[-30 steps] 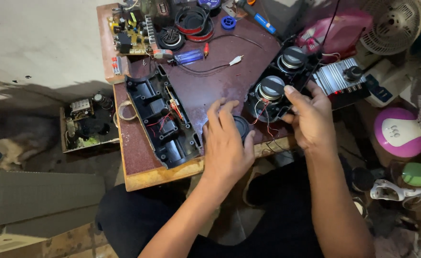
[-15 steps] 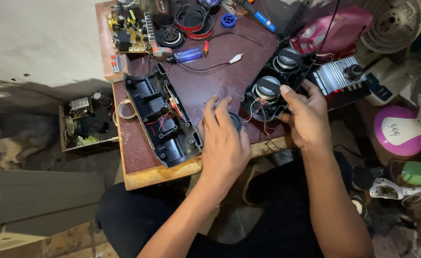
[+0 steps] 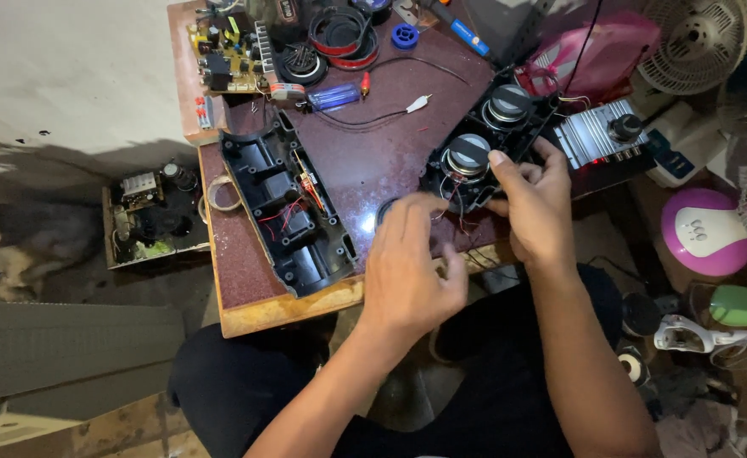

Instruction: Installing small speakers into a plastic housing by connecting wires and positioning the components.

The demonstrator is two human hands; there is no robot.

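My right hand (image 3: 533, 208) curls around the near edge of the black speaker unit (image 3: 484, 157), thumb and fingers closed on its frame beside the nearer of its two round drivers; the unit sits at the right side of the maroon board (image 3: 365, 170), tilted toward me. My left hand (image 3: 412, 263) hovers just left of it with fingers loosely bent and partly spread over a small dark round part (image 3: 385, 207) on the board; I can't tell whether it actually grips anything, since the hand hides its fingertips. Thin wires (image 3: 454, 203) run between the hands. A long black housing shell (image 3: 287, 208) lies open-side up to the left, a silver amplifier (image 3: 598, 140) beyond the speaker.
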